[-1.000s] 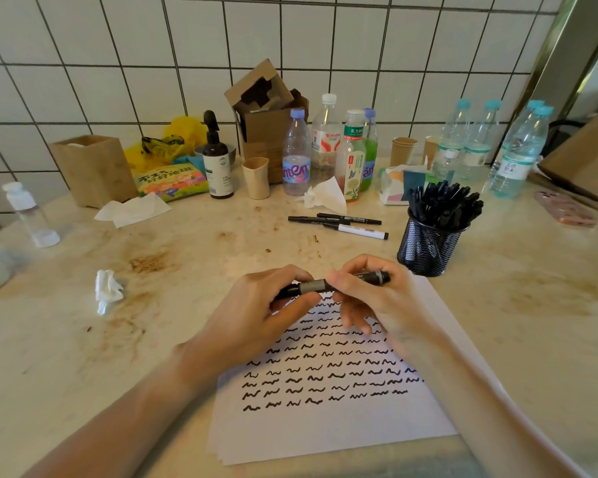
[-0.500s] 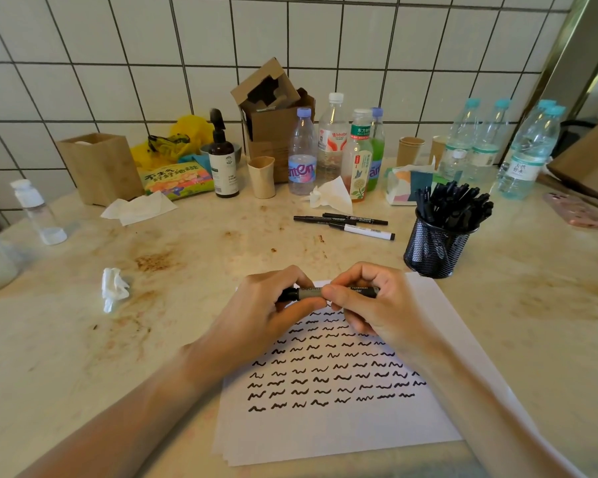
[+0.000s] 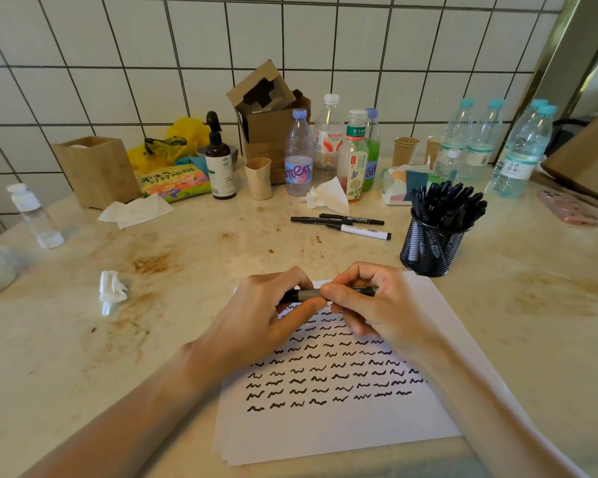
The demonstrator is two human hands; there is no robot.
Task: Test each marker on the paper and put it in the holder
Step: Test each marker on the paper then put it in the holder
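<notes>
We see both hands, left hand [image 3: 256,315] and right hand [image 3: 370,305], pinching 1 marker [image 3: 309,294] over the paper [image 3: 342,429]; likely capping, then holder [image 3: 432,250] next.

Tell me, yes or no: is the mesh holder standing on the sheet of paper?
No, the mesh holder stands on the bare countertop just beyond the paper's far right corner, not on the sheet.

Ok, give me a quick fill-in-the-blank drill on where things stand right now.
1. Both hands grip one black marker above the white ____.
2. The black mesh holder stands to the paper's far ____.
3. ____ loose markers lie on the beige counter.
4. The left hand and right hand hold it ____.

Missing: paper; right; three; horizontally
</notes>
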